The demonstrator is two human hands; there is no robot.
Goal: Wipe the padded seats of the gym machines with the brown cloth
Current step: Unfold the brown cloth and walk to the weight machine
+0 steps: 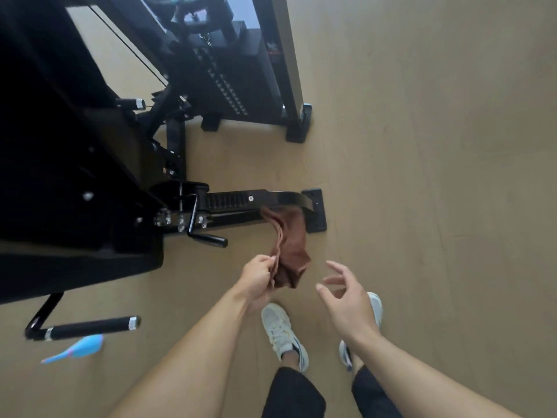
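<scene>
Counting from the left, there is one black gym machine (90, 176) with its dark padded seat (69, 267) at the left edge, two black handles with silver rings, one low near the floor (90, 327) and one smaller higher up (131, 103), one crank lever (208, 236), one weight stack (235, 86) at the top, one brown cloth (291, 254), two hands and two white shoes (283, 333). A blue and pink thing (75, 348) lies on the floor under the low handle; what it is I cannot tell. The floor (437, 176) is smooth, tan in colour, with thin seams, and it fills all the right side of the room that is visible. The left hand (256, 282) is closed on the gathered edge of the brown cloth, which hangs in the air in front of the person, away from the padded seat; its far end appears over the long black base bar (262, 200) of the machine, but I cannot tell if it touches. The right hand (346, 300) is open with fingers spread, near the cloth but apart from it, holding nothing. The base bar with its foot plate (318, 209) stretches across the floor just ahead of the shoes.
</scene>
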